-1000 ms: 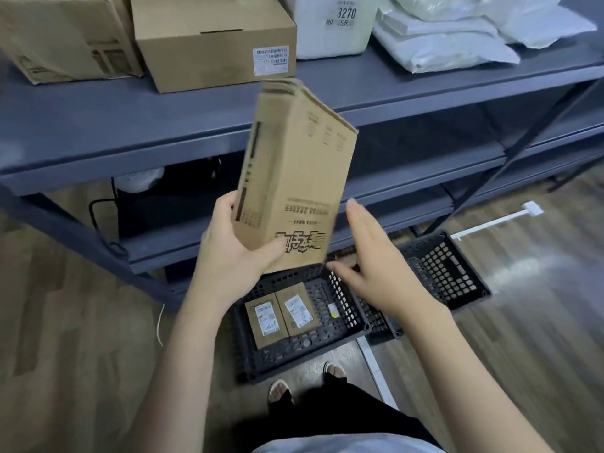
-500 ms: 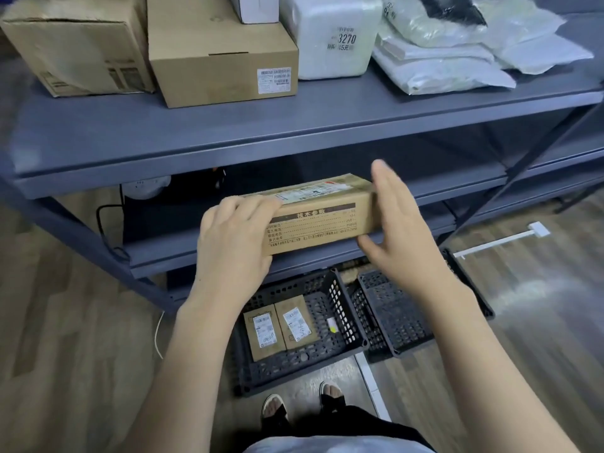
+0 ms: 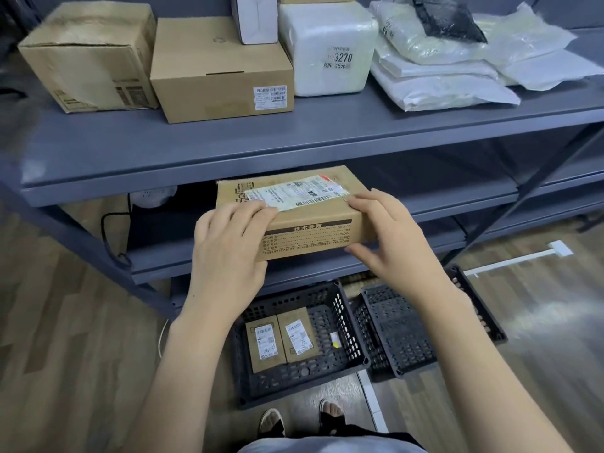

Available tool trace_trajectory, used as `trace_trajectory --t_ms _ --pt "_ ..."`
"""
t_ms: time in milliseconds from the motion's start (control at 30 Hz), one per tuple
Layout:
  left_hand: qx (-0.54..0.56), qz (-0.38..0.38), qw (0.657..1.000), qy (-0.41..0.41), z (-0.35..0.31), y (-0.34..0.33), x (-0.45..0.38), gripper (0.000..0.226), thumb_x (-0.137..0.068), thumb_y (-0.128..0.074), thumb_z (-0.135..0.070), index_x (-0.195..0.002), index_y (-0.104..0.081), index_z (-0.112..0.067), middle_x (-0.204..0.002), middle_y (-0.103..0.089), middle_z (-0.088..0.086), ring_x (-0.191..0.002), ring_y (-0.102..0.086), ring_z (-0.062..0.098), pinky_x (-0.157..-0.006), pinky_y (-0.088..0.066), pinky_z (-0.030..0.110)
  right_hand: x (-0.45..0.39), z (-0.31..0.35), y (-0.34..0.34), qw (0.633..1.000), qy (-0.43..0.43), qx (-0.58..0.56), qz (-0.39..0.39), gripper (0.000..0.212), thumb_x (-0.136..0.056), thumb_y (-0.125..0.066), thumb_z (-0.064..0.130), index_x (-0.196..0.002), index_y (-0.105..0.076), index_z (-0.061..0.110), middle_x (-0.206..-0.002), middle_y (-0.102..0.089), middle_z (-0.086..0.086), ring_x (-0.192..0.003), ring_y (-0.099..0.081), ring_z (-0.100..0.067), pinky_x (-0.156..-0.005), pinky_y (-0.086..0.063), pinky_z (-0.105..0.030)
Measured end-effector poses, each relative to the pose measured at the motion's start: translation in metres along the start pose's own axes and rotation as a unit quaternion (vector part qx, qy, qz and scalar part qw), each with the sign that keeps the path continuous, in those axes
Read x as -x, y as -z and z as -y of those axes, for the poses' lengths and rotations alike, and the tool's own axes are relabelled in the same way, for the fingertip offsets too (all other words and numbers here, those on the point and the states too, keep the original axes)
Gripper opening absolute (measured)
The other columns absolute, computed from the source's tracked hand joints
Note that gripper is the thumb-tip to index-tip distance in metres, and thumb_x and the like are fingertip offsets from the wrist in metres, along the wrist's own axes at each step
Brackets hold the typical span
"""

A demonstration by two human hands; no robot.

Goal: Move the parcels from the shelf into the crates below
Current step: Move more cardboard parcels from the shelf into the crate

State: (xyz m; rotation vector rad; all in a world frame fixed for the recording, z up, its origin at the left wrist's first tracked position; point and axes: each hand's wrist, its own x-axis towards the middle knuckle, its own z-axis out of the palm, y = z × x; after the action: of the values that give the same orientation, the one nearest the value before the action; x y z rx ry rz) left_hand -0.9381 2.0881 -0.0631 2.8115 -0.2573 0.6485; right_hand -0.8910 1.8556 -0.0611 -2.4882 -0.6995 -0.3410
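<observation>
I hold a flat brown cardboard parcel (image 3: 310,223) level in front of the grey shelf (image 3: 228,148), its white shipping label facing up. My left hand (image 3: 228,253) grips its left end, fingers curled over the top. My right hand (image 3: 389,237) grips the right end, fingers on top and thumb underneath. Below on the floor stand two black plastic crates: the left crate (image 3: 346,322) holds two small labelled brown parcels (image 3: 281,338), the right crate (image 3: 405,331) shows nothing inside.
On the top shelf stand two brown boxes (image 3: 222,73), a white foam box (image 3: 327,50) and several white mailer bags (image 3: 441,80). A lower shelf board (image 3: 196,259) juts out just above the crates. My feet (image 3: 300,416) stand close to the left crate.
The parcel was turned from upright to lying flat with its label up. It now sits a little higher, and my right hand has closed onto its right end.
</observation>
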Motion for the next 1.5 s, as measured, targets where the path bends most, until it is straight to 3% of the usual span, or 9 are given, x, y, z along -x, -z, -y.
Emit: trace_trajectory --t_ms 267,433,600,800,1000,1100,1200,1300,1500 --pt "0.066 0.011 0.995 0.069 0.009 0.011 -0.003 0.099 -0.058 -0.084 -0.044 -0.142 -0.037 -0.020 -0.153 -0.021 0.012 -0.139 -0.016 0.031 -0.113 -0.017 0.048 0.005 -0.015 -0.017 0.981 0.064 0.023 -0.183 0.058 -0.065 -0.076 -0.009 -0.112 -0.045 0.009 -0.128 -0.038 -0.008 -0.124 -0.037 -0.033 -0.111 -0.026 -0.032" --pt "0.113 0.044 0.990 0.077 0.014 0.011 -0.004 0.112 -0.061 -0.086 -0.033 -0.149 -0.017 -0.026 -0.158 0.002 0.005 -0.144 -0.008 0.018 -0.113 -0.017 0.038 0.007 -0.022 -0.020 0.978 0.060 0.026 -0.199 0.055 -0.067 -0.077 -0.007 -0.110 -0.045 0.008 -0.128 -0.039 -0.010 -0.124 -0.038 -0.035 -0.111 -0.027 -0.032" --pt "0.126 0.041 0.988 0.083 0.009 0.006 -0.005 0.105 -0.064 -0.084 -0.032 -0.149 -0.023 -0.019 -0.158 -0.002 0.005 -0.139 -0.008 0.007 -0.111 -0.018 0.033 0.007 -0.026 -0.020 0.981 0.056 0.023 -0.186 0.055 -0.068 -0.076 -0.007 -0.110 -0.045 0.008 -0.129 -0.039 -0.011 -0.125 -0.037 -0.036 -0.112 -0.026 -0.032" --pt "0.112 0.100 0.987 0.065 0.020 0.022 -0.008 0.107 -0.054 -0.042 -0.093 -0.141 -0.039 -0.031 -0.153 -0.020 -0.013 -0.141 -0.022 0.015 -0.115 -0.018 0.045 0.008 -0.044 -0.011 0.987 0.036 0.019 -0.154 0.056 -0.069 -0.076 -0.008 -0.112 -0.044 0.009 -0.132 -0.049 -0.021 -0.133 -0.035 -0.035 -0.112 -0.023 -0.019" --pt "0.120 0.071 0.986 0.091 0.023 0.026 -0.013 0.057 -0.088 -0.053 -0.039 -0.142 -0.040 -0.025 -0.153 -0.026 -0.007 -0.140 -0.026 0.016 -0.112 -0.023 0.039 0.002 -0.058 -0.002 0.990 0.031 0.011 -0.138 0.056 -0.068 -0.074 -0.004 -0.114 -0.043 0.009 -0.136 -0.046 -0.017 -0.136 -0.034 -0.033 -0.109 -0.026 -0.019" --pt "0.098 0.092 0.986 0.097 0.029 0.027 -0.019 0.088 -0.080 -0.067 -0.006 -0.147 -0.020 -0.036 -0.158 -0.008 -0.006 -0.143 -0.017 0.019 -0.113 -0.024 0.044 0.000 -0.062 0.001 0.991 0.044 -0.007 -0.123 0.058 -0.067 -0.074 -0.003 -0.113 -0.042 0.010 -0.135 -0.046 -0.017 -0.136 -0.033 -0.031 -0.110 -0.026 -0.020" --pt "0.072 0.108 0.989 0.075 0.034 0.028 -0.031 0.114 -0.074 -0.077 -0.009 -0.142 0.004 -0.049 -0.159 0.003 -0.005 -0.144 -0.012 0.021 -0.112 -0.025 0.044 0.000 -0.062 0.003 0.993 0.061 -0.023 -0.099 0.062 -0.065 -0.075 -0.004 -0.113 -0.040 0.012 -0.136 -0.045 -0.016 -0.137 -0.032 -0.028 -0.108 -0.028 -0.018" --pt "0.051 0.126 0.990 -0.027 0.040 0.027 -0.044 0.111 -0.069 -0.080 -0.008 -0.145 -0.011 -0.049 -0.156 -0.017 -0.003 -0.138 -0.029 0.026 -0.105 -0.035 0.052 -0.001 -0.060 0.002 0.993 0.068 -0.037 -0.085 0.063 -0.065 -0.075 -0.004 -0.114 -0.040 0.012 -0.137 -0.044 -0.015 -0.138 -0.031 -0.026 -0.110 -0.026 -0.017" --pt "0.116 0.136 0.982 -0.059 0.041 0.024 -0.046 0.098 -0.072 -0.080 -0.019 -0.137 -0.019 -0.060 -0.126 -0.040 -0.023 -0.112 -0.049 0.007 -0.095 -0.046 0.035 -0.002 -0.064 0.010 0.995 0.056 -0.009 -0.083 0.067 -0.073 -0.072 -0.005 -0.128 -0.039 0.013 -0.144 -0.040 -0.007 -0.140 -0.028 -0.025 -0.115 -0.025 -0.030"
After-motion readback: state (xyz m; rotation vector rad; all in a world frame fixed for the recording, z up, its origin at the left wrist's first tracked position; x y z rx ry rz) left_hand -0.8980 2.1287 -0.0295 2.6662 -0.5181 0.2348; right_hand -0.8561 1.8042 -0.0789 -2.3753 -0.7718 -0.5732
